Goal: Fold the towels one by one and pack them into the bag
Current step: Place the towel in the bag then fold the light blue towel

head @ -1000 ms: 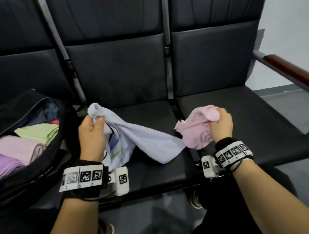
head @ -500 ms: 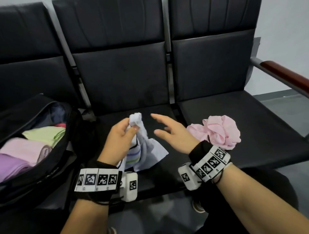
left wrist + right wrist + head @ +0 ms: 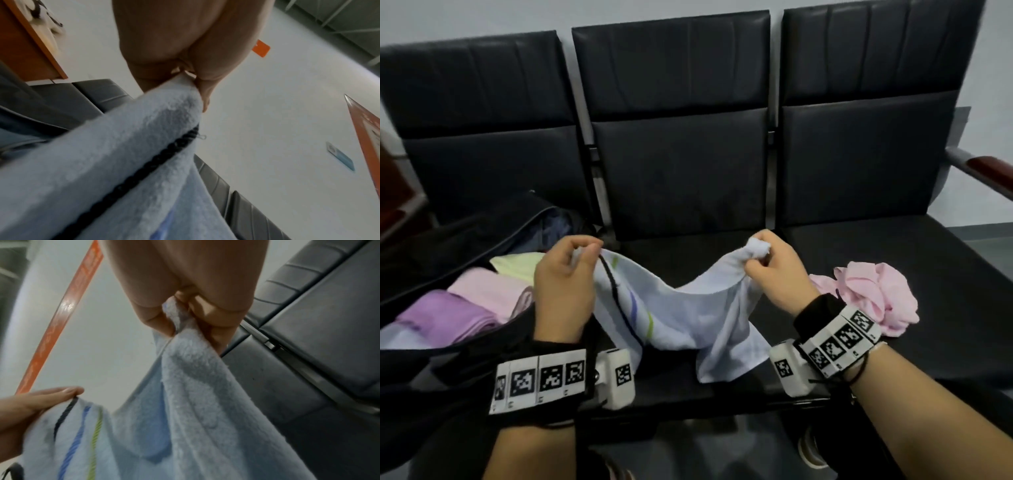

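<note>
Head view: I see both hands up over the middle seat of the black padded three-seat bench (image 3: 688, 260), holding one pale blue terry towel with a black, blue and green stripe (image 3: 681, 311) between them.

Left hand (image 3: 563, 284): thumb and fingers pinching one top corner of the towel, at the striped end. Left wrist cam confirms it, fingers (image 3: 203, 91) closed on the towel (image 3: 107, 162) edge, black stripe running just below the grip.

Right hand (image 3: 774, 274): pinching the other top corner, bunched into a small wad above the knuckles. Right wrist cam shows the right hand (image 3: 191, 305) with cloth squeezed between thumb and fingers; the towel (image 3: 185, 402) hangs from there, and the left hand (image 3: 30, 407) is at the far corner by the stripes.

Towel sags between the two grips, lower edge hanging down over the bench front edge.

Open black fabric bag (image 3: 448, 240) sits on the left seat of the bench, just beside my left hand. Inside it: folded purple towel (image 3: 445, 315), folded pink towel (image 3: 489, 287), folded light green towel (image 3: 517, 263), side by side.

Crumpled pink towel (image 3: 873, 298) lies loose on the right seat of the bench, just beyond my right wrist, touching neither hand.
</note>
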The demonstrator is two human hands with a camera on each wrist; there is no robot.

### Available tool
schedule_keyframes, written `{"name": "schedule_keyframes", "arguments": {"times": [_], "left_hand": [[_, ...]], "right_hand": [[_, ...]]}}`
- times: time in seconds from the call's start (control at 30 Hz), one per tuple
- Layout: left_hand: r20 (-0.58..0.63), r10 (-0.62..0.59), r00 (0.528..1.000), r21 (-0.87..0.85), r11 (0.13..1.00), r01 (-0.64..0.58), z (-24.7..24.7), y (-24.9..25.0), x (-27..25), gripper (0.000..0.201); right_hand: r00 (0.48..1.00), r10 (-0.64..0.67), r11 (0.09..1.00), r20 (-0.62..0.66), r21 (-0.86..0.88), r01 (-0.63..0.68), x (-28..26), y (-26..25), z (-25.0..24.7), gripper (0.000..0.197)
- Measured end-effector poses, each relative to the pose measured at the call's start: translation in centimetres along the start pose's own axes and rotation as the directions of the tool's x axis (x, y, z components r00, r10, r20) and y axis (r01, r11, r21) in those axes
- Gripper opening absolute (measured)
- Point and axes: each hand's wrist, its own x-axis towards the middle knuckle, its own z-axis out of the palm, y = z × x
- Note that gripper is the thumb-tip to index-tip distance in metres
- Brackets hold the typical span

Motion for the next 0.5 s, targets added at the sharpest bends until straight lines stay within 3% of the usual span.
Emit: {"name": "schedule_keyframes", "arguments": {"times": [0.13, 0.27, 0.43, 0.5], "left_hand": [[-0.095, 0.033, 0.995, -0.068, 0.997, -0.040, -1.4, 0.2, 0.9, 0.016], [-0.147, 0.022, 0.989, -0.081, 0.996, -0.034, -2.3, 0.0, 1.4, 0.020], [-0.319, -0.066, 0.946, -0.115, 0.993, 0.031, -3.1, -1.1, 2.2, 0.022], [-0.292, -0.125, 0.948, -0.140, 0.986, 0.087, -2.6, -1.3, 2.0, 0.025]], "right_hand": [[0.998, 0.055, 0.997, 0.022, 0.044, -0.056, -0.2, 0.6, -0.3, 0.022], [0.995, 0.028, 0.997, 0.090, -0.076, -0.022, -0.4, 1.6, -1.2, 0.027], [0.974, 0.126, 0.992, 0.190, -0.052, -0.118, -0.7, 2.1, -2.0, 0.007], [0.978, 0.118, 0.993, 0.173, -0.034, -0.114, -0.8, 1.8, -2.0, 0.009]]}}
